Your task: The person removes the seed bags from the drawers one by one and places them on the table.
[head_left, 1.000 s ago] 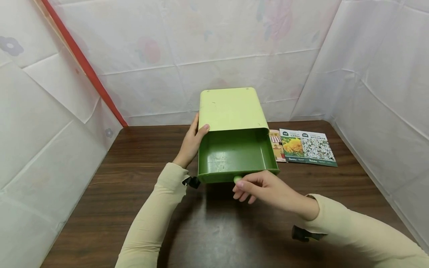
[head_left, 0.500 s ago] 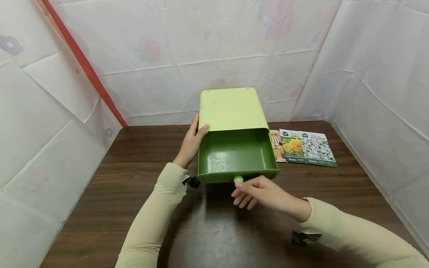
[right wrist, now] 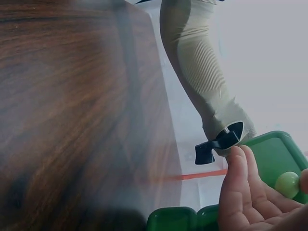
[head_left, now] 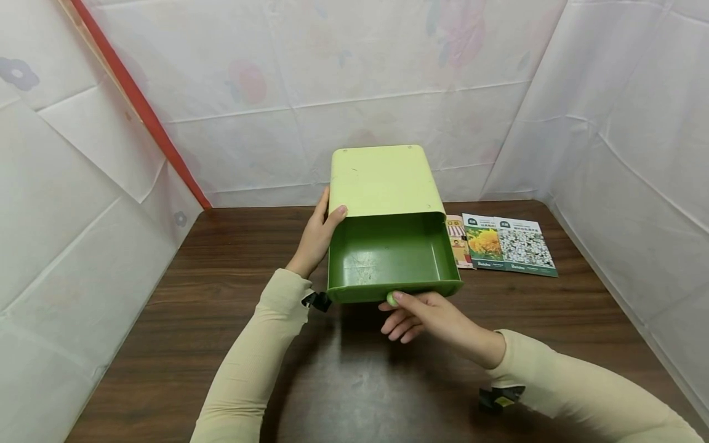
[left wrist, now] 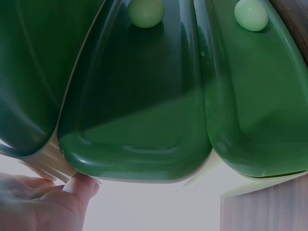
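A small drawer cabinet (head_left: 382, 178) with a pale yellow-green shell stands on the table. Its top drawer (head_left: 388, 252), dark green and bare inside, is pulled well out. My left hand (head_left: 316, 240) lies along the cabinet's left side, thumb at the top front edge, fingers mostly hidden behind the shell. With thumb and forefinger my right hand (head_left: 429, 317) pinches the round light-green knob (head_left: 392, 299) of that drawer; its other fingers hang below. In the left wrist view, the middle drawer (left wrist: 139, 96) and the bottom drawer (left wrist: 255, 91) sit closed, each with a knob.
Right of the cabinet lie two packets with flower pictures, a yellow-flower packet (head_left: 484, 243) and a white-flower packet (head_left: 525, 245). A third packet (head_left: 458, 241) is partly hidden by the cabinet. White sheeting (head_left: 388, 80) closes off the back and sides of the dark wooden table (head_left: 221, 295).
My right hand has shifted slightly left and its thumb and forefinger have closed around the knob. The drawer, cabinet and left hand stay where they were.
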`<state>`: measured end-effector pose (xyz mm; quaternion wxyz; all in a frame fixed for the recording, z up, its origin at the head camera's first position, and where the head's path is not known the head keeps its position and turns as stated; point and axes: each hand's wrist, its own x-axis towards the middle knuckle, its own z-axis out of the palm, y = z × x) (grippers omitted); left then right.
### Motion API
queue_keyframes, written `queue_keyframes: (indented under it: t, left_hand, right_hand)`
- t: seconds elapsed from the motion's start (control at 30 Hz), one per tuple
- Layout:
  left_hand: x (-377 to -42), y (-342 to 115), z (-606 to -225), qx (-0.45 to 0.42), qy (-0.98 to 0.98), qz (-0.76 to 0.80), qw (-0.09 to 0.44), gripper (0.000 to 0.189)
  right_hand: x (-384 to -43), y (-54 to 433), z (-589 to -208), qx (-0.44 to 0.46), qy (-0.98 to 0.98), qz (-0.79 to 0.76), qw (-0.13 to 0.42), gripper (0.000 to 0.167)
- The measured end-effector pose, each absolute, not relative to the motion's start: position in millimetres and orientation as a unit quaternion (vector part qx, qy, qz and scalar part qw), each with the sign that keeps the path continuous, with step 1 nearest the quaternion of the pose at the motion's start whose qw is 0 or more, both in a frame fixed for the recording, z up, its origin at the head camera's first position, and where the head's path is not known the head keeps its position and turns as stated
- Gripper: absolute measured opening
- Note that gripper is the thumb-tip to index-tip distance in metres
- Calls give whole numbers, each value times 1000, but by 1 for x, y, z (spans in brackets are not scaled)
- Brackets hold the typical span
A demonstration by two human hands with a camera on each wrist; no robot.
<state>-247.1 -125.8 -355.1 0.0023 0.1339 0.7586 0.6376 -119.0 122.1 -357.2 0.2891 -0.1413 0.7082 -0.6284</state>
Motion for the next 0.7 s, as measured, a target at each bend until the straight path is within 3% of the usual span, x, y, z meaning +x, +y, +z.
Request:
queue_keyframes:
  t: [0.37, 0.7]
  left_hand:
    - [-247, -125, -354, 133, 759, 637, 6, 75]
    - [-247, -126, -352, 127, 758, 639, 9, 80]
  right_hand:
    - [-118, 121, -361, -116, 677, -665, 292, 59]
    - [-127, 120, -357, -101, 692, -669, 254, 54]
